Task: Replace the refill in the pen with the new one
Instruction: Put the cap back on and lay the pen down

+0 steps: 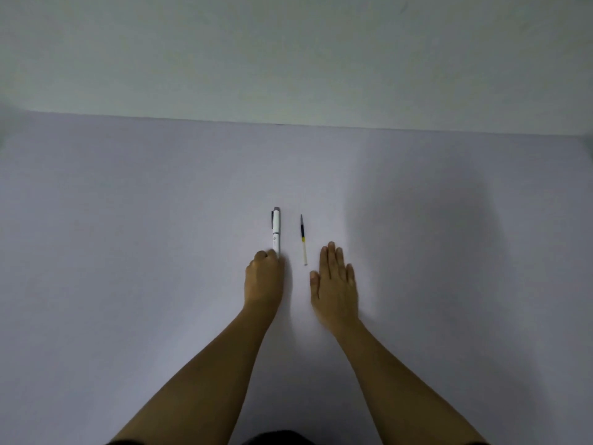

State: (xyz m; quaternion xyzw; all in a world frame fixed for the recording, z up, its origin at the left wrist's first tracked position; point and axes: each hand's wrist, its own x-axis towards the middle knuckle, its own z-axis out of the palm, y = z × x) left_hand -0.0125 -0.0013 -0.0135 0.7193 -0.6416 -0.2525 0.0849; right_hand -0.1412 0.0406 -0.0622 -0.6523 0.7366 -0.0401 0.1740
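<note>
No readable text; only a blurred mark on the pen.

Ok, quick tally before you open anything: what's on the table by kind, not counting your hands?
White pen, left hand closed on its near end: 1
Loose refill, lying untouched beside the flat right hand: 1
Total: 2

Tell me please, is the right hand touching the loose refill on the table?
Apart. In the head view, the right hand lies flat on the table, and a strip of bare surface shows between its thumb side and the refill.
</note>
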